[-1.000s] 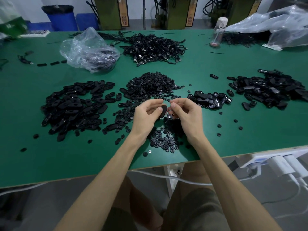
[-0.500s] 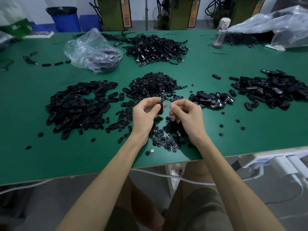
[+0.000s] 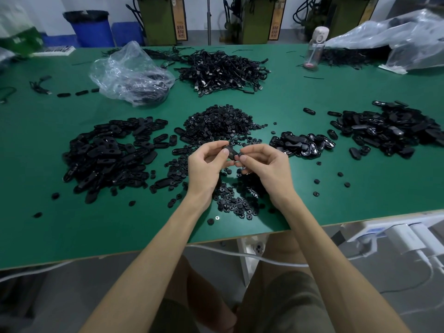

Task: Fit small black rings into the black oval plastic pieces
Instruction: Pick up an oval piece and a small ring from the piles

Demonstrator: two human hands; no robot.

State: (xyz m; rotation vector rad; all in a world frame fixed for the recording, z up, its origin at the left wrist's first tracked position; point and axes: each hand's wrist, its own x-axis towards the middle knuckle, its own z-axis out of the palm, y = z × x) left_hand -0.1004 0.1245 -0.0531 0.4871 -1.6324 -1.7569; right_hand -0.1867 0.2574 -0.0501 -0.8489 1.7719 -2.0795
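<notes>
Hands meet at mid-frame, lifted off the table so we can watch the fit. Our left hand pinches an oval between thumb and fingers, turned toward our right hand. Its fingertips pinch a small black bit against the oval, likely a ring. The ring pile lies just behind and the oval pile at left, both within reach.

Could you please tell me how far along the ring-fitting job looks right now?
Done: the small heap beyond the right hand looks like fitted pieces, though rings inside are too small to confirm. In hand: the left hand holds one oval piece while the right hand pinches what seems a ring against it. To do: the big pile of empty ovals and the ring heap.
</notes>
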